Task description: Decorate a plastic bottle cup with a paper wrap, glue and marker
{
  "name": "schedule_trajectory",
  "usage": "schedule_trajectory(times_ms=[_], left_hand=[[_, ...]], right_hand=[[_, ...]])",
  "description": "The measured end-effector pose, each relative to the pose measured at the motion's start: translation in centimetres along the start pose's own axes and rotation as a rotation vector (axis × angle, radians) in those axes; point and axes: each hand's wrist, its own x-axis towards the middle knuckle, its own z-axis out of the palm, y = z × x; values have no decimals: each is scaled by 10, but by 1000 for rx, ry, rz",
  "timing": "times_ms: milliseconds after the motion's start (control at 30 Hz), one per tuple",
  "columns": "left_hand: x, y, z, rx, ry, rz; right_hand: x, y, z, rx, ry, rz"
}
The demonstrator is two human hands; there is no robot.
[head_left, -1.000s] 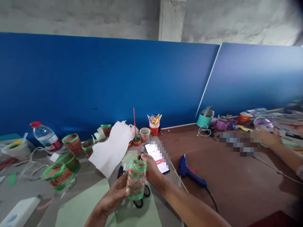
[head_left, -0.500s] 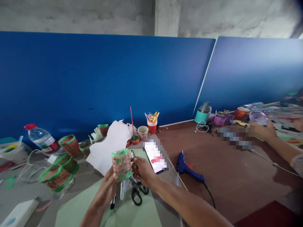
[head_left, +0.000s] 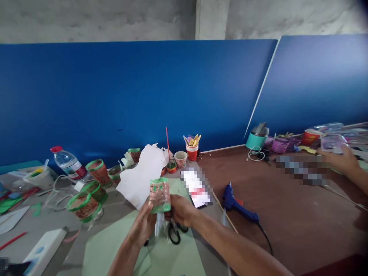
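My left hand (head_left: 145, 220) grips a painted plastic cup (head_left: 160, 195), brick-pink with green edges and green spots, from its left and lower side. Close against the cup's right side is my right hand (head_left: 179, 210), its fingers curled and partly behind the cup. The slim silver-tipped utility knife it gripped a moment ago is hidden now. Under the hands, black-handled scissors (head_left: 174, 234) lie on a pale green sheet (head_left: 115, 241). A torn white sheet (head_left: 140, 172) is behind the cup.
Painted pots (head_left: 83, 205) and a water bottle (head_left: 69, 165) stand at left. A phone (head_left: 196, 188) lies right of the hands. Beyond it are a blue glue gun (head_left: 238, 205) with its cord and a blurred power strip. Another person's hand (head_left: 342, 159) reaches in at far right.
The view has swung slightly left. The cup has turned a little, and my right hand has moved in behind its right side, taking the knife out of sight.
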Motion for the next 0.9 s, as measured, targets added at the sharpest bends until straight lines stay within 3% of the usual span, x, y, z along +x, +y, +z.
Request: schedule_trajectory(times_ms=[300, 433, 733, 900], left_hand=[[5, -2, -14, -160, 62, 70], [4, -5, -24, -219, 42, 3], [7, -11, -28, -205, 26, 22], [5, -5, -29, -210, 21, 20]], right_hand=[[-6, 3, -5, -69, -51, 60], [-9, 2, 0, -59, -7, 37], [-10, 9, 7, -61, 65, 64], [-12, -2, 4, 50, -49, 221]])
